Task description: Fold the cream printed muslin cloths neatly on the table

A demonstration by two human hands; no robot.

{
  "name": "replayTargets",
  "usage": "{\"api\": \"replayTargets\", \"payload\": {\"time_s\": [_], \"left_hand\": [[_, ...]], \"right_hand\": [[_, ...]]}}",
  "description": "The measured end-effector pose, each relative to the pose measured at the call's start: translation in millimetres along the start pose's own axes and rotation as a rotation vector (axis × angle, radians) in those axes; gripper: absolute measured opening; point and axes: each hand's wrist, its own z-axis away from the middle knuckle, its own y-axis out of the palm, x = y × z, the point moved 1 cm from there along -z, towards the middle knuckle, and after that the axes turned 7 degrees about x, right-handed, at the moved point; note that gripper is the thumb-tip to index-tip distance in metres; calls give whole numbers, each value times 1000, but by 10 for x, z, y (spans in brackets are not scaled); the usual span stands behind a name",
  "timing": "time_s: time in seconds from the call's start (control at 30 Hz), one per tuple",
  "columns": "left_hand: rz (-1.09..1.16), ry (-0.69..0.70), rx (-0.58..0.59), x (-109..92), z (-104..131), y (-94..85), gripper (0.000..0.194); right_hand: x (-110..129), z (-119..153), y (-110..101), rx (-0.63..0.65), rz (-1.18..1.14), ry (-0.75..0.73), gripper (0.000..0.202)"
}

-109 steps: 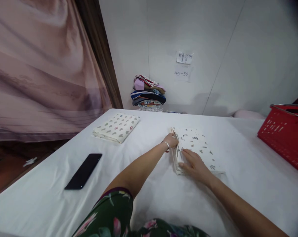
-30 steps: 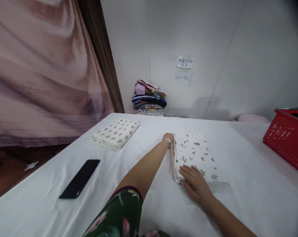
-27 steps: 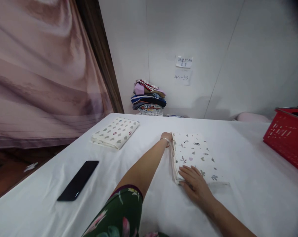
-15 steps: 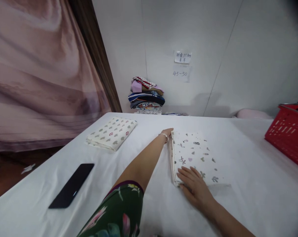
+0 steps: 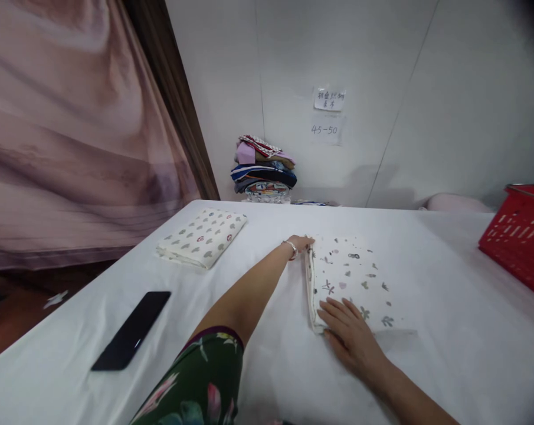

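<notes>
Head view, looking down over a white-covered table (image 5: 452,283): a folded white cloth (image 5: 355,271) with small grey leaf prints lies flat, a little right of centre. The person's left hand (image 5: 301,242) reaches to its far left corner, fingertips at the edge; whether they pinch it cannot be told. The right hand (image 5: 349,333) rests palm down on the near left corner, fingers stretched out and slightly apart. A second folded cloth (image 5: 202,237) and a black phone (image 5: 131,330) lie to the left; a red basket (image 5: 523,236) is at far right.

The printed cloth looks light, soft and limp, hardly slippery or fragile, though its layers could slide apart. The best hold is probably at both ends of the layered left edge, all layers together.

Compared with a few seconds earlier, that edge lies flatter and straighter, the left hand has moved to the far corner, and the right hand's fingers are flatter.
</notes>
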Motion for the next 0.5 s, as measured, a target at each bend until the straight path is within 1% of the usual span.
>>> {"api": "replayTargets", "payload": {"time_s": [0.1,0.2,0.33,0.5], "left_hand": [[-47,-37,-33,-24,-4,29,28],[-62,-31,-46,-99,-37,40,21],[-41,-10,-42,-190,-49,16,18],[35,-21,-8,-220,14,46,16]], "right_hand": [[-7,2,17,7,18,0,41],[-13,7,33,8,24,-4,44],[-15,9,48,15,32,-1,51],[-7,7,37,23,35,6,51]]}}
